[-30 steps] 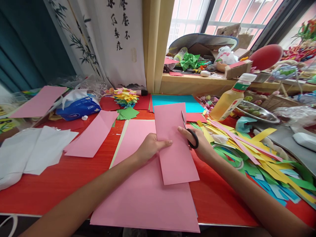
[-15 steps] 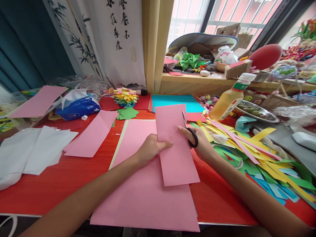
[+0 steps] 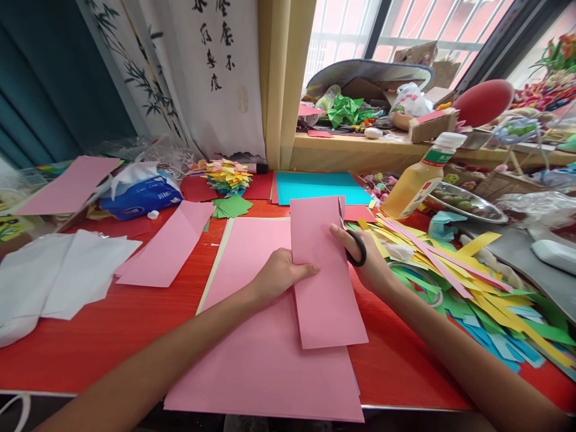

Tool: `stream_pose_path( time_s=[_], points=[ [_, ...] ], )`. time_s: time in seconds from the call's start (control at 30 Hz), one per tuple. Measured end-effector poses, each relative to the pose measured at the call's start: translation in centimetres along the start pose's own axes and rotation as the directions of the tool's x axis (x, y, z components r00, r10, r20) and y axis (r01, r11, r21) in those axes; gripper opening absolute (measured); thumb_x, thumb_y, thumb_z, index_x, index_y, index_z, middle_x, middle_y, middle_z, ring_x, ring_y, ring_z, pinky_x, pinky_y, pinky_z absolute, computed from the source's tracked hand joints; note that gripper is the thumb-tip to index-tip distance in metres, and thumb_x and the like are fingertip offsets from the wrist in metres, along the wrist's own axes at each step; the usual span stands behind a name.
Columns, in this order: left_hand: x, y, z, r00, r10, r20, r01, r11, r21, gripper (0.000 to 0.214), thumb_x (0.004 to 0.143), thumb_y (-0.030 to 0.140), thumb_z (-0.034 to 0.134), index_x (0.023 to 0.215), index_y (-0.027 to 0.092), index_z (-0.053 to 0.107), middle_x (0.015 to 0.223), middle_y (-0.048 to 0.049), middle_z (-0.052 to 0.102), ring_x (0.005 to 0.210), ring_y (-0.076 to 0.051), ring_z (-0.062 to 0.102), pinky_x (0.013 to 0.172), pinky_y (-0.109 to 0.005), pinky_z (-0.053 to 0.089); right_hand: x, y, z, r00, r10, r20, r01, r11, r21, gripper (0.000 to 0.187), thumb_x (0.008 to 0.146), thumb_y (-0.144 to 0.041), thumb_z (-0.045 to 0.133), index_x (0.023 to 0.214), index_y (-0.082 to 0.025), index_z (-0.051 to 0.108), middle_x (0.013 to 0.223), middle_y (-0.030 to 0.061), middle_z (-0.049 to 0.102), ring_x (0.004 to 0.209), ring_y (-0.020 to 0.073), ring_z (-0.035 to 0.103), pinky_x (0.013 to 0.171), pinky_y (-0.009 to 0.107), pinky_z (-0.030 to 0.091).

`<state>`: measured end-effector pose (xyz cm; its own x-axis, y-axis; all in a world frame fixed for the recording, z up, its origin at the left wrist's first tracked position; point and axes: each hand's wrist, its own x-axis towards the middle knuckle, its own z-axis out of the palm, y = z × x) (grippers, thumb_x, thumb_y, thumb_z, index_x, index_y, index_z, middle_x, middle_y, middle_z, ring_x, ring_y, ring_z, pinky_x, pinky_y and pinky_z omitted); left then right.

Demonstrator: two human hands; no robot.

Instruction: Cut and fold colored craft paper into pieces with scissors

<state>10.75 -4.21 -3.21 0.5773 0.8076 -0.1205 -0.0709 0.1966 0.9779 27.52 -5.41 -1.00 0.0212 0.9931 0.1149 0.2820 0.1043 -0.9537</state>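
My left hand (image 3: 276, 274) pinches the left edge of a long pink paper sheet (image 3: 326, 282), thumb on top, holding it above a larger pink sheet (image 3: 265, 354) that lies flat on the red table (image 3: 112, 324). My right hand (image 3: 366, 258) grips black-handled scissors (image 3: 353, 243) at the sheet's right edge. Their blades point up and away, along the top right corner of the held sheet.
Yellow, green and blue paper strips (image 3: 468, 270) pile up at the right. A juice bottle (image 3: 416, 183) and a metal bowl (image 3: 468, 204) stand behind them. Further pink sheets (image 3: 168, 246), white paper (image 3: 58, 273), a tissue pack (image 3: 141, 195) and a teal sheet (image 3: 319, 186) lie to the left and behind.
Both hands and the held pink sheet have shifted slightly right and toward me. The scissors have moved up to the sheet's top right corner.
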Motion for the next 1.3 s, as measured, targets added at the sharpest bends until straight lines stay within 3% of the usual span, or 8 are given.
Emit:
stream_pose_path(
  time_s=[0.27,0.6,0.83,0.93,1.03,1.13,1.3],
  points=[
    [0.0,-0.3,0.1,0.999,-0.024,0.035,0.024,1.0,-0.002,0.024,0.07,0.026,0.064,0.088,0.009,0.065,0.093,-0.0145,0.066,0.08,-0.025,0.063,0.073,-0.039,0.049,0.0,-0.1,-0.1,0.999,-0.034,-0.031,0.034,0.999,-0.001,0.047,0.078,-0.052,0.049,0.051,-0.018,0.031,0.05,-0.0043,0.029,0.045,0.0064,0.026,0.041,0.022,0.022],
    [0.0,-0.3,0.0,0.999,-0.025,0.043,0.029,0.994,-0.107,0.027,0.069,0.024,0.066,0.092,0.009,0.065,0.094,-0.0137,0.066,0.081,-0.023,0.063,0.073,-0.036,0.049,0.3,0.7,-0.2,0.996,-0.04,-0.081,0.04,0.999,-0.001,0.045,0.076,-0.048,0.056,0.049,-0.017,0.037,0.045,-0.0052,0.033,0.041,0.0055,0.029,0.04,0.022,0.02],
    [0.2,-0.3,-0.2,0.999,-0.004,0.054,0.014,0.983,-0.183,0.029,0.069,0.023,0.066,0.094,0.009,0.065,0.095,-0.0137,0.066,0.083,-0.022,0.062,0.076,-0.036,0.048,0.4,0.6,-0.4,0.988,-0.049,-0.144,0.042,0.998,-0.052,0.047,0.08,-0.049,0.05,0.046,-0.017,0.04,0.042,-0.0038,0.04,0.039,0.0061,0.036,0.041,0.022,0.026],
    [0.3,-0.2,-0.5,0.999,-0.009,0.05,0.019,0.981,-0.195,0.031,0.067,0.025,0.068,0.096,0.011,0.065,0.099,-0.0132,0.065,0.088,-0.023,0.061,0.08,-0.037,0.047,0.9,1.0,-0.7,0.983,-0.06,-0.173,0.066,0.997,0.03,0.043,0.08,-0.048,0.049,0.052,-0.016,0.047,0.045,-0.0025,0.046,0.039,0.0065,0.04,0.041,0.021,0.029],
    [0.4,-0.2,-0.7,0.999,-0.022,0.041,0.029,0.98,-0.198,0.033,0.067,0.027,0.069,0.097,0.013,0.065,0.102,-0.0125,0.064,0.089,-0.022,0.061,0.081,-0.037,0.046,1.7,2.0,-1.4,0.976,-0.013,-0.219,0.056,0.981,0.188,0.032,0.079,-0.047,0.05,0.071,-0.017,0.056,0.056,-0.0006,0.053,0.045,0.0086,0.047,0.039,0.02,0.029],
    [0.5,-0.2,-0.8,0.999,-0.027,0.04,0.035,0.977,-0.208,0.032,0.066,0.027,0.069,0.094,0.012,0.065,0.1,-0.0126,0.065,0.088,-0.022,0.061,0.08,-0.036,0.046,2.3,2.4,-2.1,0.97,0.025,-0.243,0.04,0.964,0.261,0.028,0.078,-0.045,0.052,0.079,-0.018,0.057,0.066,0.0012,0.055,0.054,0.0101,0.05,0.041,0.02,0.03],
    [0.4,-0.3,-0.7,0.999,-0.022,0.045,0.031,0.98,-0.194,0.033,0.067,0.027,0.068,0.096,0.013,0.064,0.101,-0.0131,0.065,0.09,-0.023,0.061,0.081,-0.038,0.046,1.9,1.2,-1.6,0.987,-0.097,-0.13,0.133,0.942,0.308,0.017,0.077,-0.035,0.055,0.082,-0.018,0.054,0.074,0.0012,0.054,0.062,0.0108,0.049,0.046,0.02,0.035]
  ],
)
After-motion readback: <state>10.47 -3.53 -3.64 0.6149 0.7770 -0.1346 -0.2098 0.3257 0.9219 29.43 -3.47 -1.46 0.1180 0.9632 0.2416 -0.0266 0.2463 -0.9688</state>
